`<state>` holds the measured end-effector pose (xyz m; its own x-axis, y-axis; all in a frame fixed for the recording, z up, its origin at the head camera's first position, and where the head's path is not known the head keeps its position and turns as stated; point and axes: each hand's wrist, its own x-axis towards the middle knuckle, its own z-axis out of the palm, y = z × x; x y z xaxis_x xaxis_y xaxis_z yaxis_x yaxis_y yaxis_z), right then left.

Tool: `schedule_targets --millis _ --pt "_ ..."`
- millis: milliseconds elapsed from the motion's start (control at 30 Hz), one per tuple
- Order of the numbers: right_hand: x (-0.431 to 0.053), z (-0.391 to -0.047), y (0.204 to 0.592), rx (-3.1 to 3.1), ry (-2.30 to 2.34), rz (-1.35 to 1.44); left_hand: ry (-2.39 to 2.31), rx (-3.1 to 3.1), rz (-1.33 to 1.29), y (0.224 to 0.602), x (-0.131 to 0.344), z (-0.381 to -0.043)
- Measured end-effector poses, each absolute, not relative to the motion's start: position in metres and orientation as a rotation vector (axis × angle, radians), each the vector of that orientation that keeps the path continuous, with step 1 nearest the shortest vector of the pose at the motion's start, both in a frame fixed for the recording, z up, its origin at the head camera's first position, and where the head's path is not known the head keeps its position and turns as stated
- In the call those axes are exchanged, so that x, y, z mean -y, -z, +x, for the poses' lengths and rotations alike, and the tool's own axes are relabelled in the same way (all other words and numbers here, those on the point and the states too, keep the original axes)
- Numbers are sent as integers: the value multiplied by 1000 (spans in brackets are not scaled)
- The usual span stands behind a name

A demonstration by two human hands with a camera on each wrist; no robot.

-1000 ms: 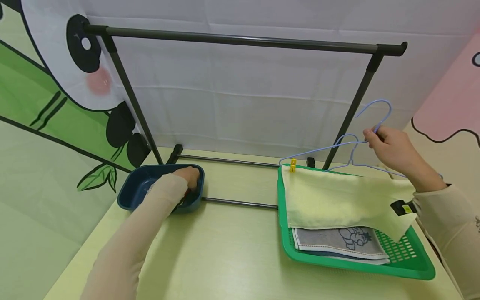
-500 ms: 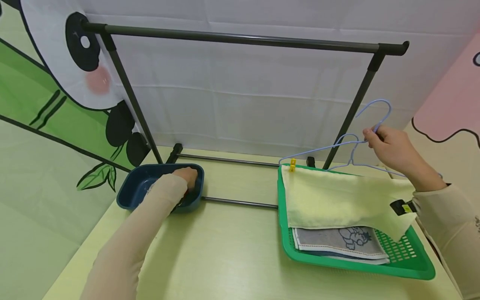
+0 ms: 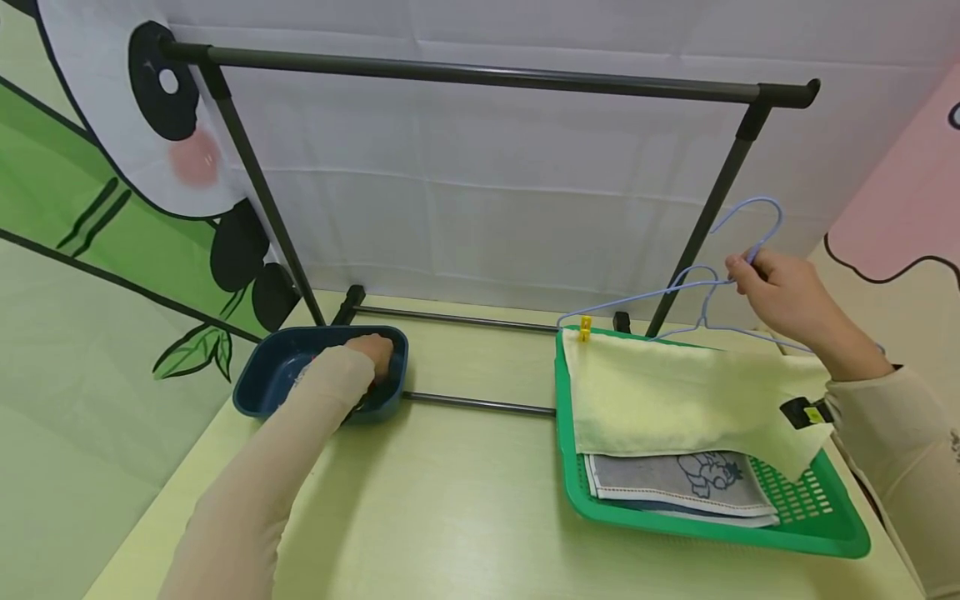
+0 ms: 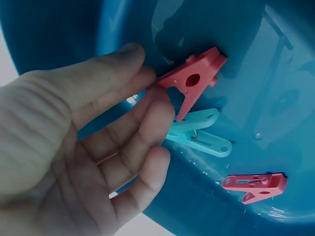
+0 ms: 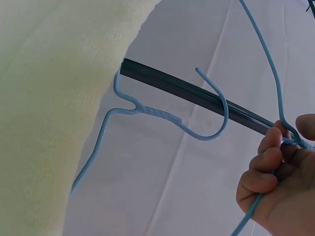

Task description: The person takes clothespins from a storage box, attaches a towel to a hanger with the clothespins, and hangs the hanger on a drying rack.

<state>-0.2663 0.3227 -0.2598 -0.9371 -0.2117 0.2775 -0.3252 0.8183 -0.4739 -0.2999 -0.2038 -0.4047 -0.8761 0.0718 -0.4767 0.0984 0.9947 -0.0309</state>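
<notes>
My left hand point(image 3: 377, 357) reaches into the dark blue basin point(image 3: 258, 367). In the left wrist view its curled fingertips hold the end of a red clothespin point(image 4: 194, 78); the exact contact is partly hidden. A turquoise clothespin point(image 4: 204, 140) and another red clothespin point(image 4: 258, 186) lie in the water nearby. My right hand point(image 3: 787, 300) grips a blue wire hanger point(image 3: 645, 298) just below its hook. A pale yellow towel point(image 3: 675, 400) lies over the green basket beneath the hanger, and a yellow clothespin point(image 3: 586, 328) clips its left corner to the wire.
The green basket point(image 3: 573, 492) also holds folded grey cloths point(image 3: 667, 479). A second blue wire hanger point(image 5: 157, 114) is by the towel. Behind stands a dark metal rack, its top bar point(image 3: 480, 73) running across. Its lower rods point(image 3: 480, 404) lie along the table point(image 3: 450, 517).
The head view has shifted very slightly. Both hands keep practically the same places, the left in the basin and the right on the hanger.
</notes>
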Motion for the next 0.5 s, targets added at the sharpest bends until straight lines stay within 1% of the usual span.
schedule_targets --millis 333,500 --pt "-322 -267 259 2801 -788 417 -2 -2575 70 410 207 -305" --pt "-324 -268 260 2801 -797 422 -3 -2629 103 409 207 -304"
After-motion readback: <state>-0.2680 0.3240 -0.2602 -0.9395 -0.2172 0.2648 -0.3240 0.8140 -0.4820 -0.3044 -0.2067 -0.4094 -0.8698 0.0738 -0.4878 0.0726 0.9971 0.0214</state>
